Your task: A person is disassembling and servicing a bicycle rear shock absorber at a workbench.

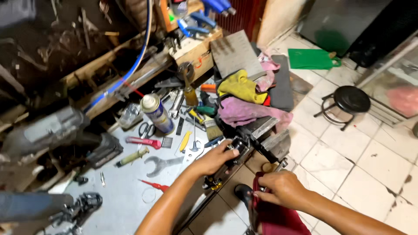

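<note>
Clamping a dark metal part (237, 146) in the bench vise (265, 137) at the bench edge looks like our step: our left hand (215, 159) has its fingers wrapped on the part at the jaws, and our right hand (281, 187) is closed on the vise handle (278, 167), red cloth (272, 215) beneath. Next we likely need steady support and a controlled handle turn.
</note>
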